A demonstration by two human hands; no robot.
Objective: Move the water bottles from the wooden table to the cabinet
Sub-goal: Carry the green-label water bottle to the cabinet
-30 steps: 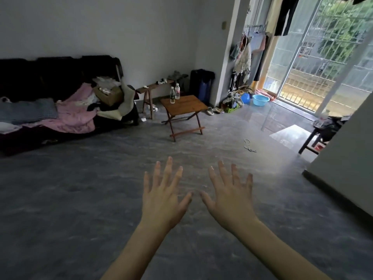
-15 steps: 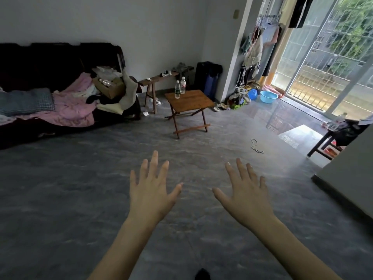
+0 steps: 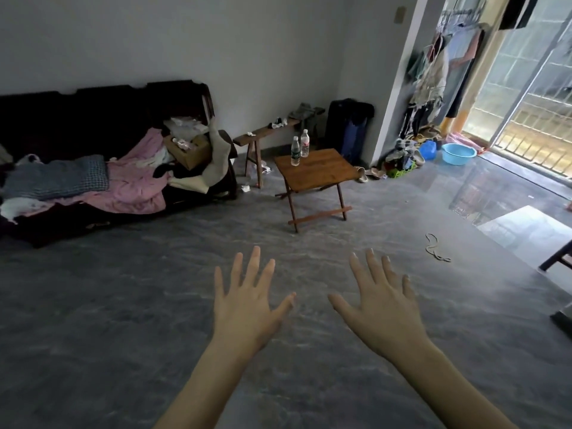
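standing upright on the wooden table point(image 3: 315, 168), two water bottles point(image 3: 299, 147); both hands point(image 3: 247, 308) empty, fingers spread.

White walls point(image 3: 247, 41) rise over a grey marbled floor point(image 3: 93, 305). A dark sofa point(image 3: 93, 119) lines the left wall. Daylight enters through barred glass doors point(image 3: 526, 97) at right.

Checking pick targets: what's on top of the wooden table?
Two water bottles stand upright, close together at the far left corner of the wooden table; the rest of the top looks bare. Nothing covers it. Both hands are far from it.
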